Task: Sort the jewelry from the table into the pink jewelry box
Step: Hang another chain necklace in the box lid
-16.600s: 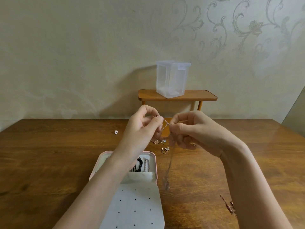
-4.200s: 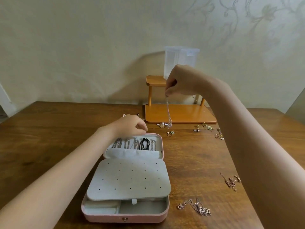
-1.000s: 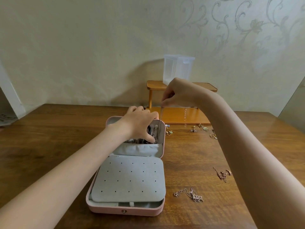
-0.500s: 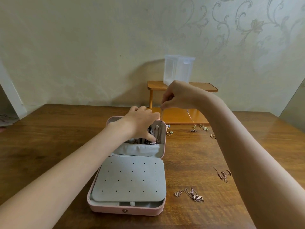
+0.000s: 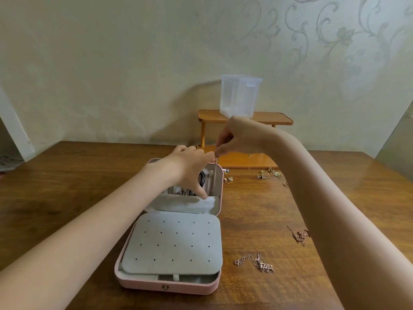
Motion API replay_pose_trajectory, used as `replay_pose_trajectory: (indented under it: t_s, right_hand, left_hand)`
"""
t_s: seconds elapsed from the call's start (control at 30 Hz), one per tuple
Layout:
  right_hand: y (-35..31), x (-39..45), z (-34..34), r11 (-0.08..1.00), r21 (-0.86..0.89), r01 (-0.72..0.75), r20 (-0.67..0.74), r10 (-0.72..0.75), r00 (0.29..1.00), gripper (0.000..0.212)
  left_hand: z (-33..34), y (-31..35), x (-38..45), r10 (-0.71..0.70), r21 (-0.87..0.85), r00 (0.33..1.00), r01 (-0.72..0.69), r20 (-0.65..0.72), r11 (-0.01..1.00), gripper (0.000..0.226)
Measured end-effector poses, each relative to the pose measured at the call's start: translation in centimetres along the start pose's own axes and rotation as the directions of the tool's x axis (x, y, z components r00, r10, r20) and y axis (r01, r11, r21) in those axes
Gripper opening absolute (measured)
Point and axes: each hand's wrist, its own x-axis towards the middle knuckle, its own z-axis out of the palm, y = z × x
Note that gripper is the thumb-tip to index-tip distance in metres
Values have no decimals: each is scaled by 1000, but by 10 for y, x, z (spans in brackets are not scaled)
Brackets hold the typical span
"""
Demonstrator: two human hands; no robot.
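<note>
**Chain held over open jewelry box**

Chain [image 5: 215, 173] hangs straight down from my right hand [image 5: 240, 136], pinched between thumb and fingertip, its lower end inside the raised lid of the pink jewelry box [image 5: 172, 285]. My left hand [image 5: 190, 167] reaches into the same lid, fingers curled loosely, index finger down at the grey pocket; I cannot tell whether it grips anything. Box sits mid-bench, perforated grey panel [image 5: 174, 242] lying over its base. Name necklace [image 5: 257, 262] and a tangled chain [image 5: 298, 236] lie toward the right edge of the bench [image 5: 67, 175]; small earrings [image 5: 268, 174] lie near the far edge.
</note>
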Motion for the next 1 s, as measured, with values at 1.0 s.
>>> replay_pose_trajectory:
  t_s: [1.0]
  right_hand:
    - [16, -29, 49, 989, -80, -127, -86, 120, 989, 18]
  left_hand:
    - [8, -15, 0, 21, -364, 968, -114, -250, 924, 25]
